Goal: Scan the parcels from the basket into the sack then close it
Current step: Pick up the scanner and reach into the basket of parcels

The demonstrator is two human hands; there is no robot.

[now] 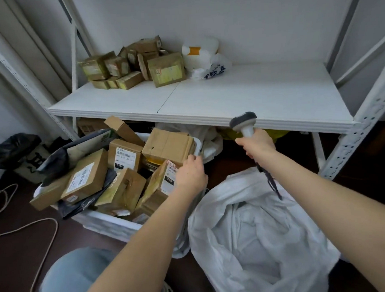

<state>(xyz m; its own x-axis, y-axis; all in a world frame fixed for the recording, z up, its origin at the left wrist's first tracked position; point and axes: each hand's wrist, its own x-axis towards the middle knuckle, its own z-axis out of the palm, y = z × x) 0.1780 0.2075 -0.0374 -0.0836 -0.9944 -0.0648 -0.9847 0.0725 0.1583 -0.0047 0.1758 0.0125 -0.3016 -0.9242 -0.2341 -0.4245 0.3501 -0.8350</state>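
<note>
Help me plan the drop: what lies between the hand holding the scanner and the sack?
Only the dark cord of the scanner, hanging from the right hand to the sack rim, dark floor behind it; the head view shows this.

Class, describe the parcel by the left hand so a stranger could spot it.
Find the white basket on the floor below the shelf. At its right edge, against the left hand, leans a brown parcel. Its white label with a black OTO tag is partly covered by that hand.
</note>
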